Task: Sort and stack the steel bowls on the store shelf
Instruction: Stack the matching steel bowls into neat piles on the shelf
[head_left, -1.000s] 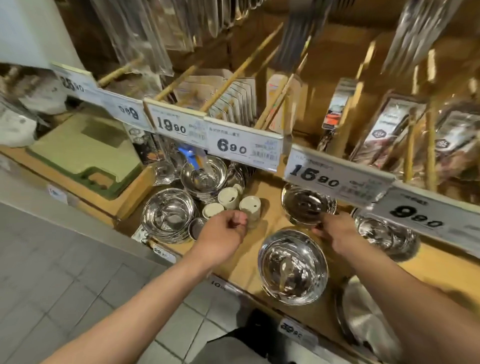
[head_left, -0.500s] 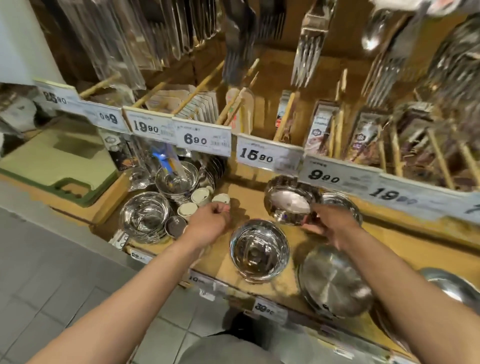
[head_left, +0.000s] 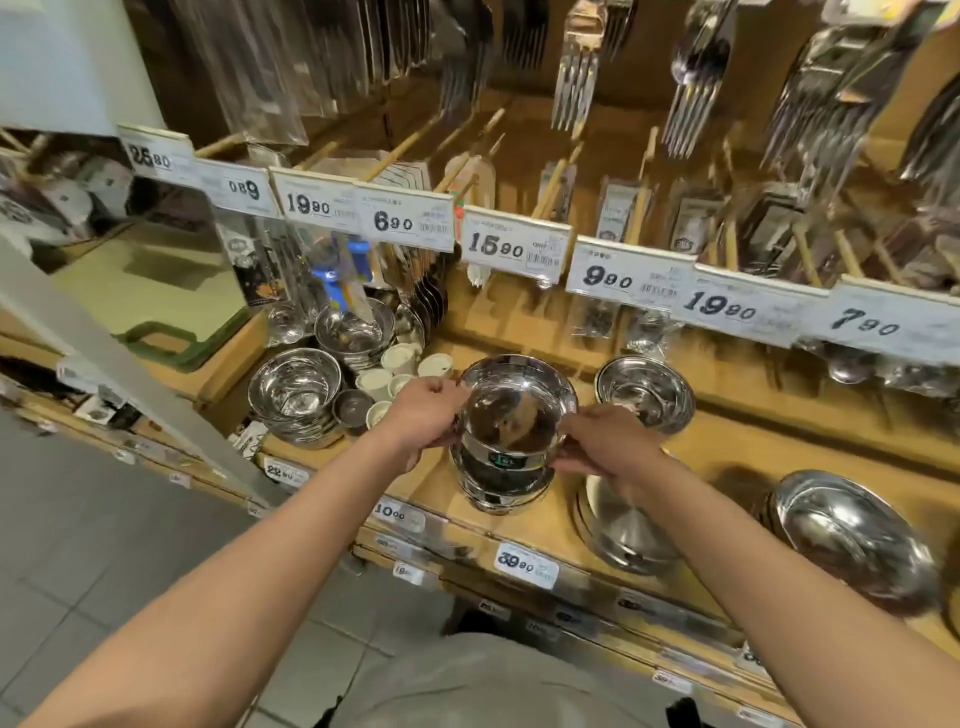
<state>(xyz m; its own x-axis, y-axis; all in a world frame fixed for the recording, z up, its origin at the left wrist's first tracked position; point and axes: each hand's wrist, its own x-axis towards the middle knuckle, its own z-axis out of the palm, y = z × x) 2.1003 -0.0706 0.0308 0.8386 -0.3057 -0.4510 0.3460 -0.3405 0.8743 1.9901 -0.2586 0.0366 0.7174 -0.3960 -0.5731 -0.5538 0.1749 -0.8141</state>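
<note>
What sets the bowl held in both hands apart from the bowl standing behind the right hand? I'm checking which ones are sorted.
The held bowl is gripped at its sides by the left hand and right hand, over another bowl beneath it; the rear bowl stands untouched on the shelf. The held bowl looks larger and shows a dark label on its wall; no label shows on the rear bowl. Both are shiny steel, mouths up.

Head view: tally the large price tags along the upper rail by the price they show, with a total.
19.90 tags: 2
25.80 tag: 1
6.90 tag: 1
15.90 tag: 1
9.90 tag: 1
7.90 tag: 1
upside-down tag: 1
Total: 8
</note>
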